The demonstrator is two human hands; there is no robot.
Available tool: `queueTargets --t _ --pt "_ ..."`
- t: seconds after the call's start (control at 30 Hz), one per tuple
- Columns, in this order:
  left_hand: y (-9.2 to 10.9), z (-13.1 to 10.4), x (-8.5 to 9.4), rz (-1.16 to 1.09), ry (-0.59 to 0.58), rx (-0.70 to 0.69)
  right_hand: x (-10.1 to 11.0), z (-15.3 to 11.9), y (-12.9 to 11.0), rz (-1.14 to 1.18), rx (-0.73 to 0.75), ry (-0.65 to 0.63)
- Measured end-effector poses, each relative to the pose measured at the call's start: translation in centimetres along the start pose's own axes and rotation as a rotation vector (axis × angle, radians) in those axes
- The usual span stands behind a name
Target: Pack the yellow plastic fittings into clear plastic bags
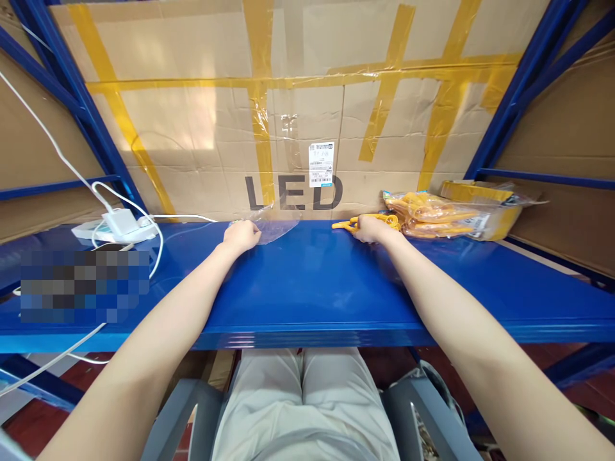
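My left hand (pixel 241 236) is closed on the edge of a clear plastic bag (pixel 281 225), which lies flat and spread to its right at the back of the blue shelf. Farther right, my right hand (pixel 369 229) has its fingers closed round a yellow item (pixel 391 221) with slim prongs at the left and a looped, coiled part at the right; its exact kind I cannot make out. Right beside that hand is a pile of similar yellow items in clear bags (pixel 427 214). Parts of both hands' fingers are hidden from above.
A blue metal shelf (pixel 307 288) spans the view, backed by a taped cardboard sheet (pixel 216 147). On the left are a white charger (pixel 121 221), white cables and a blurred-out object (pixel 84 285). A yellow opened package (pixel 504 214) stands at right. Blue uprights frame both sides.
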State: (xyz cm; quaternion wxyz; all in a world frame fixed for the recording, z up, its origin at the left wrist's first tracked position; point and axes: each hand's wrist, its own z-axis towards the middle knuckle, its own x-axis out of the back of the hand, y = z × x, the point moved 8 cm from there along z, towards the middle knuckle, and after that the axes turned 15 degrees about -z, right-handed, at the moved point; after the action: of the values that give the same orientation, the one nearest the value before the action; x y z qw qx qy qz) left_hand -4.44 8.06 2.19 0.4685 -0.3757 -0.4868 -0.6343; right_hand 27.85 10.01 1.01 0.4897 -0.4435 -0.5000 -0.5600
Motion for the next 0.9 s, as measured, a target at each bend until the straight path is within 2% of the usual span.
queueTargets --t 0.07,0.17,0.33,0.47,0.6,0.73,0.9 --pt "-0.4 -0.1 0.2 0.076 0.050 0.084 -0.4 -0.2 -0.1 0.031 -0.010 -0.067" --pt "-1.4 0.0 -0.8 0.146 0.008 0.153 -0.5 -0.5 -0.5 0.037 0.001 -0.116" --pt "-3.1 1.3 -2.8 0.128 -0.123 0.091 -0.4 -0.5 -0.8 0.029 0.025 -0.088" --pt "-4.1 1.7 -3.8 0.078 -0.208 0.092 0.1 -0.1 -0.3 0.125 -0.011 0.015" --pt "-4.8 1.8 -4.4 0.046 -0.234 0.139 1.4 0.0 -0.2 0.247 -0.031 0.142" --pt "-5.2 2.2 -4.6 0.011 -0.255 0.115 2.4 -0.3 -1.1 0.434 0.038 0.231" --pt "-4.6 2.2 -4.3 -0.020 -0.293 0.029 2.3 -0.7 -3.7 0.547 0.195 0.237"
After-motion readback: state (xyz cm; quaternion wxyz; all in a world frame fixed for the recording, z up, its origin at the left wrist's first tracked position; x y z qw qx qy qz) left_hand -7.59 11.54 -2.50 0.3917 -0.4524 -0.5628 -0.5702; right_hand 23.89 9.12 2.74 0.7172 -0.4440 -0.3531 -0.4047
